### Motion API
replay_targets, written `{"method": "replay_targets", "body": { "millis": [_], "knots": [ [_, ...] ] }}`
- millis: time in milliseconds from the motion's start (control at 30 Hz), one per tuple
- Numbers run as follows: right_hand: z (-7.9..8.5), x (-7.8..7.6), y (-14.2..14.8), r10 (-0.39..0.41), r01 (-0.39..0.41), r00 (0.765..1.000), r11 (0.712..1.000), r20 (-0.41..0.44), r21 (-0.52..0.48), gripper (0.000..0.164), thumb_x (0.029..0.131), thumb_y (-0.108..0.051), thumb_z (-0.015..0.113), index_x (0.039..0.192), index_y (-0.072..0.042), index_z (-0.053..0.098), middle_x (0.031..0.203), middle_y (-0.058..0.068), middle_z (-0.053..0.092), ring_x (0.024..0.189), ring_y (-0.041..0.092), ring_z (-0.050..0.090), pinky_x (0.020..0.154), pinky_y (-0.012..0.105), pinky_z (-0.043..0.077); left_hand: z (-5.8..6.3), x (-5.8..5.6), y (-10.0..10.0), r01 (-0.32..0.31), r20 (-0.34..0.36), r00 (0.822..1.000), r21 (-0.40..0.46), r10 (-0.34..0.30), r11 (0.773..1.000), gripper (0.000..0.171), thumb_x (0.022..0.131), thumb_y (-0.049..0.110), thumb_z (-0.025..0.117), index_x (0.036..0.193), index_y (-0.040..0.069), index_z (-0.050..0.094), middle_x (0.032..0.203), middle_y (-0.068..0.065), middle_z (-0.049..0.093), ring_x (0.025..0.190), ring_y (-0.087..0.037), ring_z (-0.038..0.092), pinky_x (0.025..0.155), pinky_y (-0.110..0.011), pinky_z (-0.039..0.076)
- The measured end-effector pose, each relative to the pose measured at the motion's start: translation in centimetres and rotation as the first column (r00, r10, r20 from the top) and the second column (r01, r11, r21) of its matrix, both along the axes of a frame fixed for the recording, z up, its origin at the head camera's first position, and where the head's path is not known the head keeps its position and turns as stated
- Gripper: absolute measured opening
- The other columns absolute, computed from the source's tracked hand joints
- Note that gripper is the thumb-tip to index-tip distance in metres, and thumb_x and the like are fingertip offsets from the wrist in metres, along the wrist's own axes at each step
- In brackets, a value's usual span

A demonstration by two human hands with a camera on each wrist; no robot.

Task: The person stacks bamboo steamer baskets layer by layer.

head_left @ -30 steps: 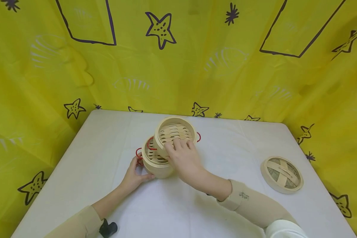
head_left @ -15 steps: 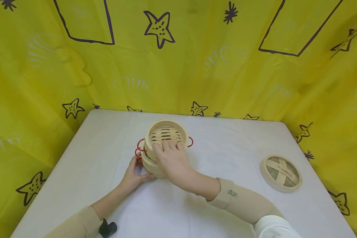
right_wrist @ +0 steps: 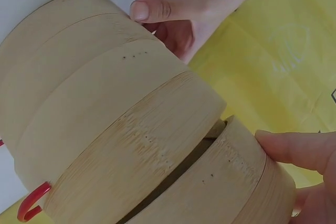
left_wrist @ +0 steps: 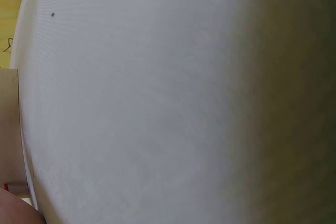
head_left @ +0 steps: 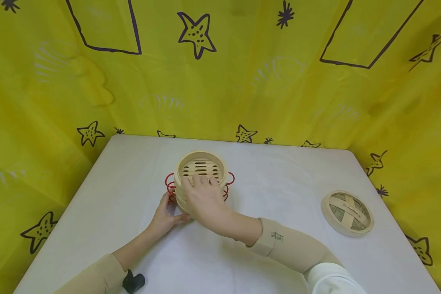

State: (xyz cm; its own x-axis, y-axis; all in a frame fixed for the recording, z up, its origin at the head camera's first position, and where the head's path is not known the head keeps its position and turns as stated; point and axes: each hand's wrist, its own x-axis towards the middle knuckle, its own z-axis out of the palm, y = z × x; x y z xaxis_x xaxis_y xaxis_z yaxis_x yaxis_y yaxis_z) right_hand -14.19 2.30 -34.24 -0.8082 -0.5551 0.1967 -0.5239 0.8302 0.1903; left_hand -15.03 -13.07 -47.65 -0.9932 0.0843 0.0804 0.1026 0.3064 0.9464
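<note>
My right hand (head_left: 206, 204) grips the near rim of a round bamboo steamer basket (head_left: 201, 157) with a slatted floor and red side handles, fingertips inside the rim. In the right wrist view this upper basket (right_wrist: 226, 182) sits at a slight tilt over the lower stacked steamer baskets (right_wrist: 131, 135), and a dark wedge-shaped gap shows between them. My left hand (head_left: 163, 220) holds the lower stack from the left, its thumb (right_wrist: 157, 10) lying against the bamboo wall. The left wrist view shows only part of the wall (left_wrist: 9, 129) at its left edge.
A round bamboo steamer lid (head_left: 347, 213) with crossed strips lies at the right on the white-covered table (head_left: 279, 175). A yellow curtain (head_left: 228, 81) with drawn stars hangs behind and at both sides. A black wrist device (head_left: 134, 281) sits by the left sleeve.
My right hand has moved left and slightly lower in the head view, bringing the upper basket from off to the right into line over the lower stack. The left hand has stayed in place.
</note>
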Motion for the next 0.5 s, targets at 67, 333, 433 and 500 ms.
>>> {"method": "replay_targets", "body": {
  "millis": [67,333,433,500],
  "knots": [
    [0.0,0.0,-0.2,-0.008,0.008,1.0,1.0,-0.001,-0.002,0.084,0.05,-0.049,0.084,0.119,-0.016,0.049,0.102,0.005,0.054,0.092,0.022,0.056,0.082,0.036,0.041,0.7,0.3,0.2,0.002,-0.013,1.0,0.006,-0.002,1.0,0.083,0.06,0.001,0.083,0.129,-0.001,0.036,0.112,-0.016,0.045,0.105,-0.028,0.039,0.097,-0.045,0.027],
    [-0.2,-0.1,-0.8,-0.031,0.031,1.0,0.999,0.002,0.013,0.086,0.046,-0.05,0.085,0.117,-0.017,0.049,0.106,0.005,0.054,0.093,0.021,0.055,0.083,0.037,0.041,-0.5,-0.2,-0.2,0.005,-0.006,1.0,-0.025,-0.005,1.0,0.084,0.062,0.008,0.084,0.13,0.004,0.035,0.117,-0.013,0.045,0.107,-0.024,0.039,0.099,-0.043,0.026],
    [-0.3,-0.1,-0.9,-0.037,0.037,0.999,0.999,0.012,0.027,0.089,0.046,-0.052,0.084,0.12,-0.017,0.047,0.11,0.006,0.054,0.095,0.021,0.055,0.085,0.039,0.041,-1.0,-0.4,-0.3,0.007,-0.019,1.0,-0.027,-0.007,1.0,0.085,0.061,0.012,0.084,0.13,0.004,0.035,0.116,-0.012,0.045,0.106,-0.024,0.04,0.098,-0.044,0.026],
    [-0.3,-0.1,-0.9,-0.037,0.037,0.999,0.999,0.007,0.031,0.09,0.046,-0.052,0.084,0.12,-0.017,0.048,0.109,0.006,0.054,0.095,0.022,0.055,0.088,0.041,0.04,-1.1,-0.4,-0.4,0.006,-0.025,1.0,-0.023,-0.007,1.0,0.087,0.06,0.013,0.085,0.13,0.004,0.035,0.116,-0.013,0.045,0.107,-0.026,0.04,0.098,-0.045,0.026]
  ]
}}
